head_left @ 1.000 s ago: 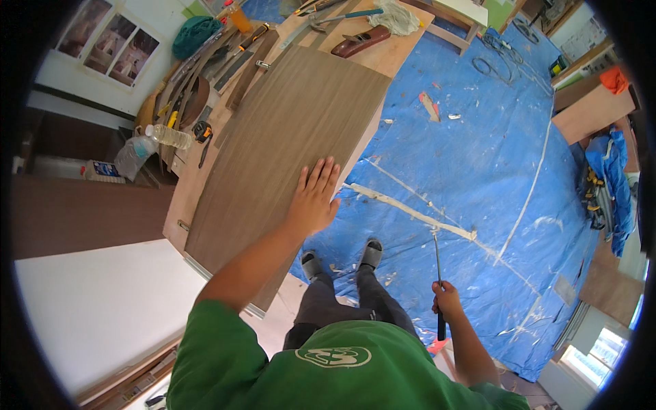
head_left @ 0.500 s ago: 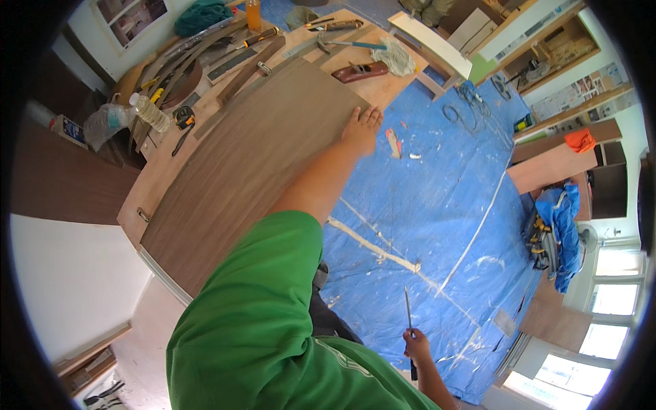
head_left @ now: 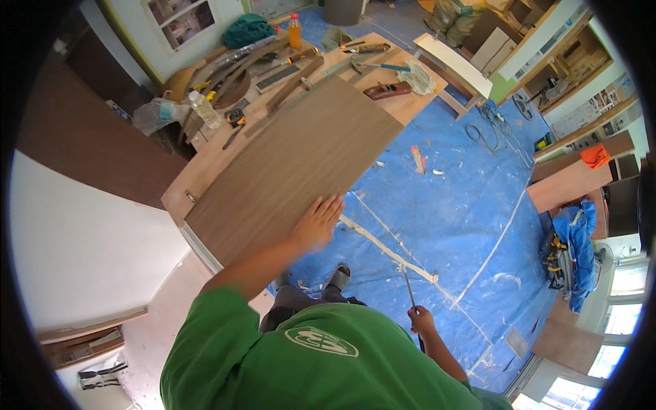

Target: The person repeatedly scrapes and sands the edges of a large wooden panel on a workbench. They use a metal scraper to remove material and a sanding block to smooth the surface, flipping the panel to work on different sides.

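On a wooden table [head_left: 205, 171] littered with tools lies a large brown panel [head_left: 294, 164], its long side running from the near left corner toward the far right. The left hand [head_left: 318, 222] rests flat on the panel's near right edge, fingers spread and open, gripping nothing. The right hand [head_left: 421, 320] hangs low beside the person's hip, closed around the handle of a thin tool [head_left: 410, 294] whose shaft points up and away; its working end is too small to make out. The person wears a green shirt [head_left: 307, 362] and stands on a blue tarp [head_left: 451, 205] covering the floor, which is crossed by pale tape lines. At the table's far end are an orange bottle [head_left: 294, 31], a clear bottle [head_left: 204, 109], a hand plane [head_left: 387, 90] and a crumpled cloth [head_left: 415, 75]. A blue bag [head_left: 574, 253] sits on the floor, well apart to the right.
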`<state>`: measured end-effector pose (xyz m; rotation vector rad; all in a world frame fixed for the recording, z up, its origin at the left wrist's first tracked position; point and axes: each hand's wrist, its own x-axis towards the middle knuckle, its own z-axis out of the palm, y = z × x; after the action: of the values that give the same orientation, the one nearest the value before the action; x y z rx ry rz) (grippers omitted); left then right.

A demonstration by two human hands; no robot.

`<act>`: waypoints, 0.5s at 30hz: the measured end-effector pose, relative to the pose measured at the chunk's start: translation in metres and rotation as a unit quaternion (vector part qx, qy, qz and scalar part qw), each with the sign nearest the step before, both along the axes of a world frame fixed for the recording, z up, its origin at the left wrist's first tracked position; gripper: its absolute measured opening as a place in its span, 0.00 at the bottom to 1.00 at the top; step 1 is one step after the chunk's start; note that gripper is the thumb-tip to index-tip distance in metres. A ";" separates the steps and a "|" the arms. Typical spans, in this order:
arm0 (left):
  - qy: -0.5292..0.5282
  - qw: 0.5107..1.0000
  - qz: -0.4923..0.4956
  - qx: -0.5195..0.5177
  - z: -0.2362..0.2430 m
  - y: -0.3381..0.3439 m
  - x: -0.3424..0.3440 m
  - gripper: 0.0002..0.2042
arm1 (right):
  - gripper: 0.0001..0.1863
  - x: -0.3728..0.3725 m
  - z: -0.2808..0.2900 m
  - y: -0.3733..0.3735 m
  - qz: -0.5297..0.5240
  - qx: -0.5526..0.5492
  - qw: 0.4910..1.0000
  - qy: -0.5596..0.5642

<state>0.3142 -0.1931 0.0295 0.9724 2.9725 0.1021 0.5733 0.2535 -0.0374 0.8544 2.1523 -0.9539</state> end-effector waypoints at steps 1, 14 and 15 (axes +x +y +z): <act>-0.008 1.000 0.005 -0.004 0.003 -0.014 0.026 0.35 | 0.17 -0.017 0.005 -0.003 0.012 0.011 1.000 0.005; -0.256 0.780 0.537 0.193 0.076 -0.153 0.290 0.23 | 0.08 -0.182 0.084 -0.086 -0.135 -0.406 0.904 0.023; -0.255 0.775 0.532 0.229 0.079 -0.150 0.284 0.21 | 0.08 -0.183 0.098 -0.095 -0.147 -0.425 0.893 0.019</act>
<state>0.5980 -0.3435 0.1082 -0.7751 2.5501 0.9297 0.3901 0.1581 0.0602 0.6990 1.3835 -1.8716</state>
